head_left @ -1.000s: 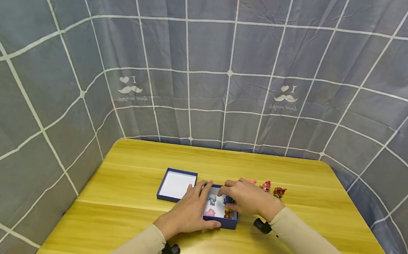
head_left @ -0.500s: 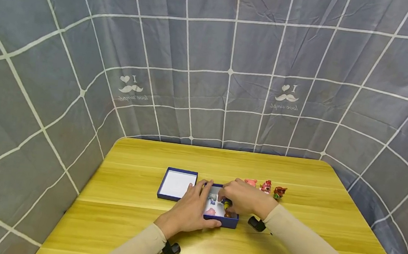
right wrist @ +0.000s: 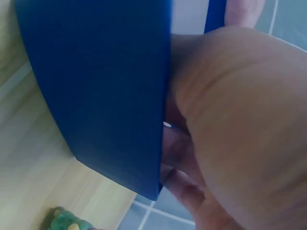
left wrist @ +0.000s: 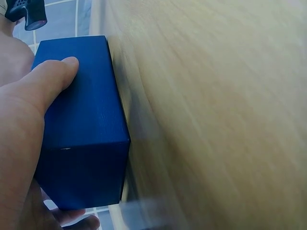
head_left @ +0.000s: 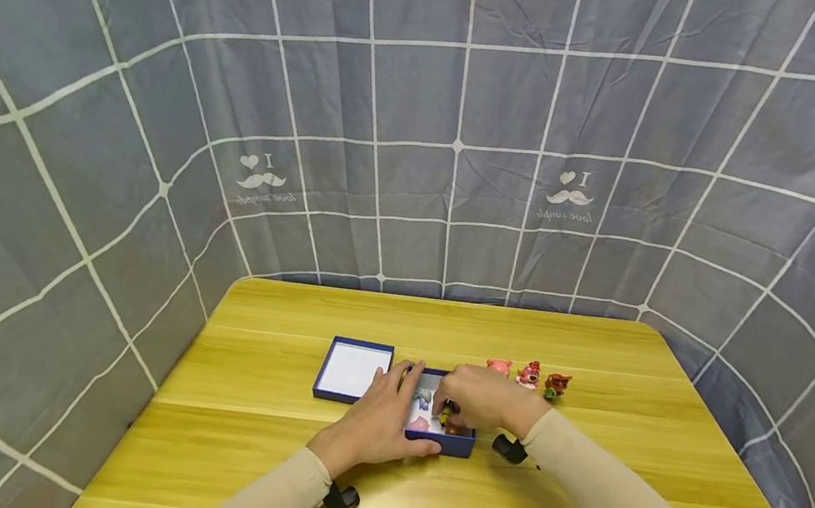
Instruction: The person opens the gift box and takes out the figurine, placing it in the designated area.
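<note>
A small blue box [head_left: 439, 444] with a white inside stands on the table. My left hand [head_left: 376, 422] holds it at the left, thumb along the front wall, which the left wrist view shows as a plain blue side [left wrist: 86, 105]. My right hand [head_left: 485, 397] reaches over the right wall into the box, fingers curled at a small dark-and-yellow figurine [head_left: 445, 414]; its fingertips are partly hidden. Inside also lie a grey-blue figurine [head_left: 424, 398], a pink figurine [head_left: 420, 424] and a brown figurine [head_left: 453, 430].
Left of the box lies its shallow lid [head_left: 331, 396], white inside facing up. Behind my right hand stand a pink figurine [head_left: 499, 367], a red-and-pink figurine [head_left: 530, 374] and a brown-and-green figurine [head_left: 556, 385]. A grey checked curtain [head_left: 416, 179] surrounds the wooden table [head_left: 264, 456].
My right hand has shifted slightly left and deeper into the box, and the dark-and-yellow figurine has moved left with it. The left hand and box stay in place.
</note>
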The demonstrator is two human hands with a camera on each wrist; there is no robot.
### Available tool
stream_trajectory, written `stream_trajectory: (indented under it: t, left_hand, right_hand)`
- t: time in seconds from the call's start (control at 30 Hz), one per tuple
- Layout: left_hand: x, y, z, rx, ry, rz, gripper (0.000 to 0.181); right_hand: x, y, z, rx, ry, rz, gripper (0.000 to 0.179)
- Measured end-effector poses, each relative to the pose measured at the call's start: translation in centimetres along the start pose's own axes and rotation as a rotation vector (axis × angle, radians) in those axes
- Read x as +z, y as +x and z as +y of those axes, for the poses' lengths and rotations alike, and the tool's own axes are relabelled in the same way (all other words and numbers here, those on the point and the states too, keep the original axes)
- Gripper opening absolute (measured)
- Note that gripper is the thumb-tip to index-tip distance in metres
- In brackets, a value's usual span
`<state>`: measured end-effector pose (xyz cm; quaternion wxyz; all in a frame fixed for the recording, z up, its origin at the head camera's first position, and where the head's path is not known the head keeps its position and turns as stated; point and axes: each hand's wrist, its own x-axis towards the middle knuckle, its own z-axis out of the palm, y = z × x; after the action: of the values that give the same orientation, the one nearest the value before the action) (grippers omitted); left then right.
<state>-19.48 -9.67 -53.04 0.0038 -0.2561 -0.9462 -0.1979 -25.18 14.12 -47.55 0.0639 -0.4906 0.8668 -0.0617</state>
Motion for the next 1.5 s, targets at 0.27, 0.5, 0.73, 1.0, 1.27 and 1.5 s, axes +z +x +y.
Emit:
stream_trajectory:
  t: [0.27,0.5,0.73,1.0,1.27,1.5]
  left_hand:
    - [0.0,0.0,-0.1,-0.009,-0.021,0.005,0.130]
    - [0.1,-0.1,-0.1,-0.007,-0.018,-0.001,0.130]
    - [0.1,-0.2,-0.1,0.012,-0.019,0.013,0.130]
    - [0.0,-0.1,-0.3,0.029,-0.028,0.016,0.129]
    - [-0.2,0.0,-0.5,0.037,-0.018,0.017,0.128]
    - [0.0,-0.1,-0.3,0.028,-0.022,0.009,0.129]
  right_hand:
    - [0.1,0.8,-0.3,0.007,0.051,-0.039,0.020]
    - [0.3,0.7,-0.3,-0.018,0.061,-0.018,0.018]
    - [0.1,0.4,-0.1,-0.023,0.161,0.013,0.019]
    - [0.0,0.1,-0.1,-0.024,0.192,0.047,0.020]
    - [-0.3,-0.1,-0.1,-0.018,0.257,0.093,0.027]
    - [-0.4,-0.8,0.0,0.035,0.298,0.153,0.028]
